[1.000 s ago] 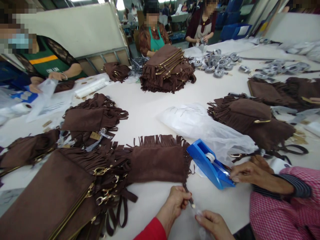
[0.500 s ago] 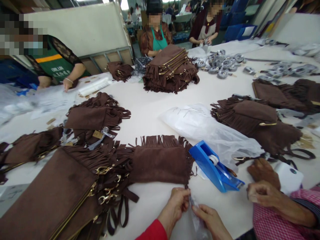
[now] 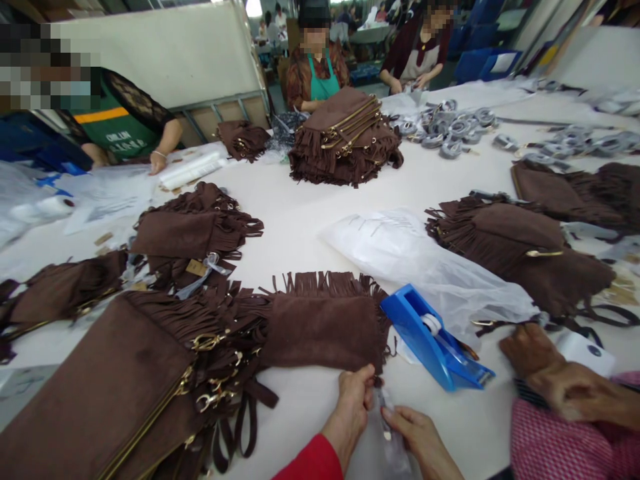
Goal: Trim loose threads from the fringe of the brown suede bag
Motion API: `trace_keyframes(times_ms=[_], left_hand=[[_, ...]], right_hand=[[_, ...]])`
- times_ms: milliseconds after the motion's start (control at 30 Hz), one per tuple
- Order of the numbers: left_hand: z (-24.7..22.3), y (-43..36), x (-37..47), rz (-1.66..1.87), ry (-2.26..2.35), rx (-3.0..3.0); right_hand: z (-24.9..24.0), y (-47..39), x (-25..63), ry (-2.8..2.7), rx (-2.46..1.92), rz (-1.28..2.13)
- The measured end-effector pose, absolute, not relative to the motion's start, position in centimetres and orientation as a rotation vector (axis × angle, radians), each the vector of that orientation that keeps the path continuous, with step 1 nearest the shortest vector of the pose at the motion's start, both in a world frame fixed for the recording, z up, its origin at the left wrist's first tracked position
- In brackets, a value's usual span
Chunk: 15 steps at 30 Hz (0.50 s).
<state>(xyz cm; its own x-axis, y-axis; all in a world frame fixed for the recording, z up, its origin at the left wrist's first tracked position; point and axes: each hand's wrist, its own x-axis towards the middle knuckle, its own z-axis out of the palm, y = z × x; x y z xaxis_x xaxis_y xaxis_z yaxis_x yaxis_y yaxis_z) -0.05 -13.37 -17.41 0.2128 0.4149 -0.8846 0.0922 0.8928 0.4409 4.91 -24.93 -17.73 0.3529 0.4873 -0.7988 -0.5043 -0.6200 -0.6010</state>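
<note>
A brown fringed bag (image 3: 323, 330) lies flat in front of me, its fringe pointing away. My left hand (image 3: 356, 400), below a red sleeve, pinches a small dark piece at the bag's lower right corner. Just right of it, my right hand (image 3: 413, 433) holds a clear plastic wrap (image 3: 391, 437) with a strap and a bit of metal inside. The wrap hangs down from the bag's corner between my hands. A blue tape dispenser (image 3: 435, 340) stands to the right of the bag.
Large brown bags (image 3: 100, 387) with gold zips and clips lie at the left. A white plastic bag (image 3: 395, 247) is beyond the dispenser. A bag stack (image 3: 345, 140) stands farther back. At the right, a co-worker's hands (image 3: 550, 373) are close by. Other people work across the table.
The co-worker's hands at the right have come together near a strap end. My hands stay at the bag's corner, with the wrap shifted slightly. At the far left, a person's arm has moved right.
</note>
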Motion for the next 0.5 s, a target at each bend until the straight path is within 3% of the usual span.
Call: trace_keyframes(times_ms=[500], left_hand=[[-17.9,-14.3,-0.2,0.281,1.369,0.441]], right_hand=[[-16.5,-22.4,4.8,0.102,-1.583,1.408]])
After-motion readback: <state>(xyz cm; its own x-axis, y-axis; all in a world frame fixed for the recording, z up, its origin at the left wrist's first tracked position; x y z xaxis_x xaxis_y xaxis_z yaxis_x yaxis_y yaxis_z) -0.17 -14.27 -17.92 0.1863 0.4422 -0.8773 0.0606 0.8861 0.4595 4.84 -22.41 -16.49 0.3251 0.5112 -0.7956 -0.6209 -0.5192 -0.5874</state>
